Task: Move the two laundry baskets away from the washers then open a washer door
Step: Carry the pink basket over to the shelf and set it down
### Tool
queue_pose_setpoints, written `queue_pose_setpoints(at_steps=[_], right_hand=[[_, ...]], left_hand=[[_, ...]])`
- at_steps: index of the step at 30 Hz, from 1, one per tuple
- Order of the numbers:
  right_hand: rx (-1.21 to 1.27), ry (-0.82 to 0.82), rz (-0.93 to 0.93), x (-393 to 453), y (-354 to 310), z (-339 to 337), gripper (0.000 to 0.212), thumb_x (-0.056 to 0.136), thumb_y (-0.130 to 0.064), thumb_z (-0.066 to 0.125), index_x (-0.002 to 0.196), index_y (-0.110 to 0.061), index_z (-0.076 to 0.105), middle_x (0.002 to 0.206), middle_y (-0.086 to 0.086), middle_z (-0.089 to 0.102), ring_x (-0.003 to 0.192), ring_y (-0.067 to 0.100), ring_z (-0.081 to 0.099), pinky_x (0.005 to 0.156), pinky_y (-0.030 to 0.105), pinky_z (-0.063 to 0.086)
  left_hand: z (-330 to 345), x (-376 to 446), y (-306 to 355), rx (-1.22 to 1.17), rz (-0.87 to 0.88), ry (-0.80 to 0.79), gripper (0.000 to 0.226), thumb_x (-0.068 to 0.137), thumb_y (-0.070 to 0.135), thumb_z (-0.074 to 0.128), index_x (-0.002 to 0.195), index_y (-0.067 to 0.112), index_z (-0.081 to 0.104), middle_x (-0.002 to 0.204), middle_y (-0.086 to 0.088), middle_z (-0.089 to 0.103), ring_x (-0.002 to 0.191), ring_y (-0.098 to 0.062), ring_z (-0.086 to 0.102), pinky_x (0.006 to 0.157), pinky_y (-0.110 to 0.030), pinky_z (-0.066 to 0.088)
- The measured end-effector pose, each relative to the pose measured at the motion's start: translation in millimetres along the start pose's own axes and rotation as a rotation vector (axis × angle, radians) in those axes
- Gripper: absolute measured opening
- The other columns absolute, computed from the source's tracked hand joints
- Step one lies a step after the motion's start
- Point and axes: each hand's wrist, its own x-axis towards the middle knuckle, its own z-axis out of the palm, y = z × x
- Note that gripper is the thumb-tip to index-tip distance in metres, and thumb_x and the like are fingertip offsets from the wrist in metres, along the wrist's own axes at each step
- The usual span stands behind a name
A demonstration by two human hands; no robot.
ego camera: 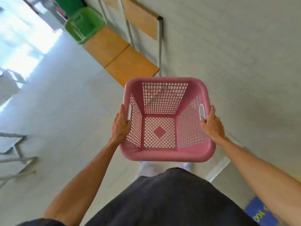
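Observation:
An empty pink laundry basket [164,154] with lattice walls hangs in the air in front of my body, above the floor. My left hand [120,126] grips its left rim by the handle slot, and my right hand [212,126] grips the right rim by the other slot. A green laundry basket [84,25] stands on a wooden bench at the upper left, by the wall. No washer shows in this view.
Two wooden bench seats [120,57] run along the white wall [228,54] ahead of the pink basket. Metal frame legs [16,157] stand at the left edge. A blue and yellow object [260,214] lies at the lower right. Pale floor spreads on the left.

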Motion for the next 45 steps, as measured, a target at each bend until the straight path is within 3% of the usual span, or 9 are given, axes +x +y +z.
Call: queue_pose_setpoints(at_steps=[6, 12, 15, 17, 22, 28, 32, 36, 45], right_hand=[[0.028, -0.082, -0.330, 37.1, -212.6, 9.5, 0.074, 0.096, -0.030, 0.052, 0.158, -0.030, 0.011, 0.070, -0.002, 0.047, 0.042, 0.012, 0.046, 0.030, 0.014, 0.029], [0.084, -0.095, -0.662, 27.3, -428.0, 58.6, 0.064, 0.096, -0.038, 0.056, 0.153, -0.026, 0.029, 0.121, 0.015, 0.067, 0.092, 0.040, 0.069, 0.072, 0.039, 0.054], [0.089, -0.104, -0.746, 13.6, -509.7, 87.4, 0.065, 0.096, -0.050, 0.053, 0.151, -0.025, 0.032, 0.121, 0.014, 0.067, 0.089, 0.038, 0.069, 0.073, 0.039, 0.055], [0.084, -0.109, -0.783, 12.2, -553.3, 105.1, 0.067, 0.093, -0.039, 0.057, 0.153, -0.022, 0.031, 0.114, 0.016, 0.069, 0.074, 0.032, 0.062, 0.064, 0.032, 0.047], [0.037, -0.152, -0.832, 20.8, -642.6, 137.8, 0.064, 0.088, -0.030, 0.061, 0.147, -0.024, 0.034, 0.092, 0.003, 0.061, 0.056, 0.021, 0.056, 0.046, 0.025, 0.042], [0.044, -0.155, -0.821, 66.9, -734.3, 181.3, 0.057, 0.089, -0.028, 0.064, 0.141, -0.017, 0.041, 0.091, -0.002, 0.059, 0.054, 0.011, 0.059, 0.041, 0.018, 0.042], [0.034, -0.201, -0.766, 118.1, -803.6, 205.3, 0.050, 0.092, -0.035, 0.062, 0.134, -0.013, 0.049, 0.090, 0.002, 0.064, 0.058, 0.018, 0.065, 0.044, 0.026, 0.052], [0.012, -0.199, -0.743, 173.6, -886.7, 225.2, 0.045, 0.093, -0.029, 0.063, 0.131, -0.007, 0.051, 0.076, -0.007, 0.056, 0.048, 0.009, 0.056, 0.033, 0.012, 0.035], [0.033, -0.144, -0.695, 283.2, -1046.2, 250.0, 0.035, 0.094, -0.026, 0.063, 0.119, -0.002, 0.055, 0.068, -0.007, 0.052, 0.044, 0.006, 0.051, 0.028, 0.009, 0.032]], left_hand=[[-116.6, 12.9, -112.4, -0.174, -0.234, 0.253, 0.083, 0.082, 0.018, 0.056, 0.157, 0.016, 0.021, 0.132, -0.017, 0.061, 0.113, -0.040, 0.061, 0.093, -0.049, 0.050], [-222.1, 28.0, -247.4, -0.283, -0.340, 0.435, 0.074, 0.082, 0.027, 0.056, 0.151, 0.020, 0.030, 0.104, 0.000, 0.066, 0.079, -0.024, 0.065, 0.076, -0.037, 0.055], [-267.2, 29.4, -304.9, -0.299, -0.341, 0.498, 0.063, 0.083, 0.033, 0.059, 0.142, 0.023, 0.038, 0.089, 0.010, 0.065, 0.062, -0.008, 0.065, 0.066, -0.032, 0.061], [-293.4, 37.2, -337.3, -0.296, -0.337, 0.524, 0.056, 0.086, 0.027, 0.063, 0.138, 0.021, 0.042, 0.087, 0.005, 0.068, 0.061, -0.004, 0.066, 0.062, -0.034, 0.063], [-334.4, 73.9, -397.8, -0.287, -0.362, 0.564, 0.064, 0.088, 0.022, 0.066, 0.146, 0.017, 0.038, 0.092, 0.003, 0.067, 0.061, 0.002, 0.063, 0.044, -0.003, 0.043], [-370.1, 162.3, -456.3, -0.269, -0.354, 0.548, 0.065, 0.089, 0.025, 0.067, 0.147, 0.017, 0.037, 0.099, -0.003, 0.070, 0.059, 0.002, 0.061, 0.046, -0.003, 0.043], [-399.0, 250.0, -486.8, -0.245, -0.373, 0.535, 0.073, 0.089, 0.027, 0.066, 0.152, 0.015, 0.031, 0.106, -0.004, 0.071, 0.062, -0.004, 0.061, 0.056, -0.008, 0.046], [-430.9, 340.9, -512.1, -0.286, -0.333, 0.544, 0.068, 0.090, 0.028, 0.066, 0.148, 0.016, 0.035, 0.100, 0.000, 0.069, 0.063, 0.002, 0.063, 0.049, -0.003, 0.045], [-512.1, 540.0, -570.1, -0.260, -0.229, 0.589, 0.060, 0.088, 0.033, 0.069, 0.140, 0.021, 0.041, 0.092, 0.011, 0.064, 0.060, 0.000, 0.063, 0.059, -0.018, 0.058]])
